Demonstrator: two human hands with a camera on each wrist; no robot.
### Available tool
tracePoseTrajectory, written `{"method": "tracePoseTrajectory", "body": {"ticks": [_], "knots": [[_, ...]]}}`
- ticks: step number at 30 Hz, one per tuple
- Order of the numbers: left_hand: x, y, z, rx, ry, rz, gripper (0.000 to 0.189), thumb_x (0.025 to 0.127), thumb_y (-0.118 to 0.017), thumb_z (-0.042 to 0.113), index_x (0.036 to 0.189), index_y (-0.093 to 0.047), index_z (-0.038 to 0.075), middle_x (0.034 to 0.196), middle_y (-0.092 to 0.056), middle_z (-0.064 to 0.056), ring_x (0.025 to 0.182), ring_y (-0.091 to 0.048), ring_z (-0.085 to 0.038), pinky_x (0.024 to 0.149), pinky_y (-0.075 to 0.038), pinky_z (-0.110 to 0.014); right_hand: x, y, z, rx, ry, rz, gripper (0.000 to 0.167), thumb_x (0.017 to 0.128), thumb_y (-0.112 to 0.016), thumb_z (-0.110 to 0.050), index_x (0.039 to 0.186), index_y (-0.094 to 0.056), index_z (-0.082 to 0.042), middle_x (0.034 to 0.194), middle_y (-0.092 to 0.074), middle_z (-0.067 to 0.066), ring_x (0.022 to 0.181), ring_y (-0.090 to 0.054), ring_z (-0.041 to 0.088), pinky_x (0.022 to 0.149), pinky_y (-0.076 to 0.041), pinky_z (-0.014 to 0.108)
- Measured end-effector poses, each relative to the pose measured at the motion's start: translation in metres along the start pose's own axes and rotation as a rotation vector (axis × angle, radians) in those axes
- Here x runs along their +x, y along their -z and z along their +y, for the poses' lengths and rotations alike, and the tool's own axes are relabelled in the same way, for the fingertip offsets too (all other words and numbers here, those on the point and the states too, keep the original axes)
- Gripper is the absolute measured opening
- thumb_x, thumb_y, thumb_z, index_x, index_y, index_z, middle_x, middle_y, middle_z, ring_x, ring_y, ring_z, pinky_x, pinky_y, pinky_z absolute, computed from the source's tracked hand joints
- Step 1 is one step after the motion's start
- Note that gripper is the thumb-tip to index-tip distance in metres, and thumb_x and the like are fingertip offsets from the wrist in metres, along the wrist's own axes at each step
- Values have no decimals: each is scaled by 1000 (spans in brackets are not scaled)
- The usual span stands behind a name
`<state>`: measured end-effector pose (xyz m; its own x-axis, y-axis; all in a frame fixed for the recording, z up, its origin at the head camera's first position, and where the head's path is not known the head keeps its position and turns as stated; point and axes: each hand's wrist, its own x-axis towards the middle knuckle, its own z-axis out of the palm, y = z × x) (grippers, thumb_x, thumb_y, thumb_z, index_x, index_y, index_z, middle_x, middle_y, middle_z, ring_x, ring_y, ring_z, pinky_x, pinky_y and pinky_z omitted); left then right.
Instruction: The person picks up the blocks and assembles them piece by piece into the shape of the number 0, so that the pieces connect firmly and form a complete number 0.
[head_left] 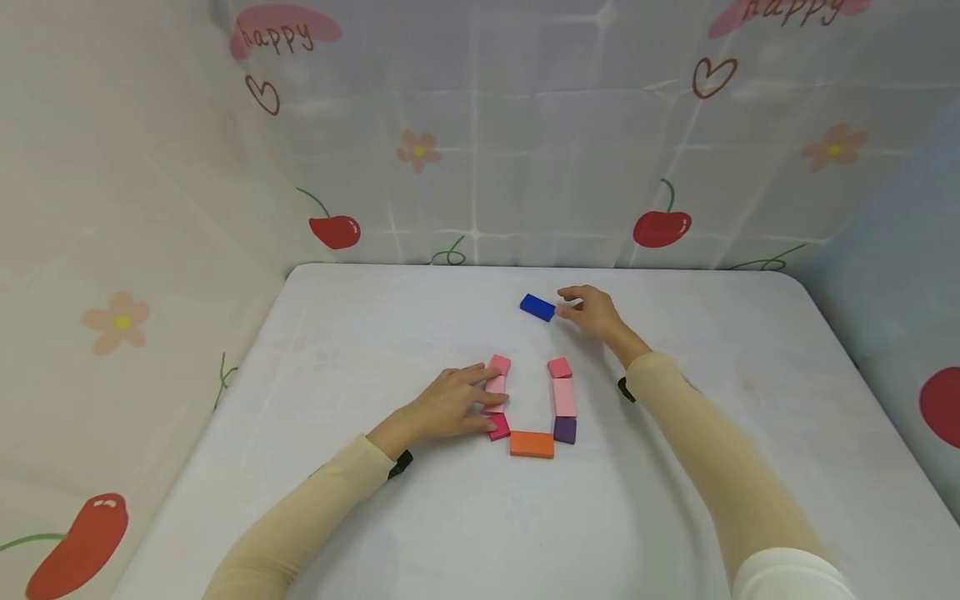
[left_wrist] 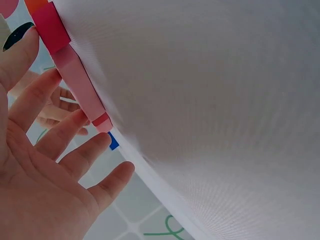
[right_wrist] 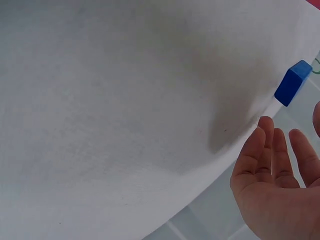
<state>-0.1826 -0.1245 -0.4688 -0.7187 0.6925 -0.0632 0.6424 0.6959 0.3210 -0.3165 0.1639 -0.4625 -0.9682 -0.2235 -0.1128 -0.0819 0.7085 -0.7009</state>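
My left hand (head_left: 450, 402) lies along the left column of blocks, its spread fingers reaching over or right at their outer edge. That column has a pink block (head_left: 500, 362), a light pink block (head_left: 497, 384) and a magenta block (head_left: 498, 428). At the near end an orange block (head_left: 532, 444) joins it to the right column: a purple block (head_left: 566, 430), a long pink block (head_left: 564, 397) and a coral block (head_left: 559, 367). Farther back, a blue block (head_left: 537, 307) lies slanted on the table. My right hand (head_left: 592, 312) is just right of it, fingers loosely bent, nothing held.
The blocks lie on a white-covered table (head_left: 420, 525) whose far edge meets a printed curtain (head_left: 525, 183). Another curtain (head_left: 150, 250) hangs along the left side. Each wrist wears a dark band.
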Motion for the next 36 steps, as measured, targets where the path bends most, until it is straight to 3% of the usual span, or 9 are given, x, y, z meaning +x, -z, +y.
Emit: {"method": "tracePoseTrajectory", "body": {"ticks": [8, 25, 36], "knots": [[0, 0, -1, -1, 4, -4, 48, 89, -68, 43, 134, -61, 29, 153, -43, -4, 145, -34, -30, 110, -35, -52, 12, -6, -6, -59, -2, -12, 47, 95, -63, -21, 137, -54, -2, 133, -54, 22, 117, -56, 37, 96, -50, 45], [-1, 0, -2, 11, -20, 4, 48, 89, -68, 44, 134, -61, 28, 152, -45, -4, 144, -36, -29, 109, -37, -52, 14, -10, -9, -133, -4, -27, 37, 94, -63, -18, 129, -64, -6, 123, -63, 19, 112, -59, 31, 97, -46, 45], [-1, 1, -2, 7, -6, -4, 48, 90, -67, 44, 134, -61, 28, 152, -44, -4, 144, -35, -30, 109, -36, -52, 7, -9, -6, -127, 7, -83, 37, 94, -65, -19, 129, -65, -8, 118, -64, 16, 103, -56, 27, 87, -48, 38]]}}
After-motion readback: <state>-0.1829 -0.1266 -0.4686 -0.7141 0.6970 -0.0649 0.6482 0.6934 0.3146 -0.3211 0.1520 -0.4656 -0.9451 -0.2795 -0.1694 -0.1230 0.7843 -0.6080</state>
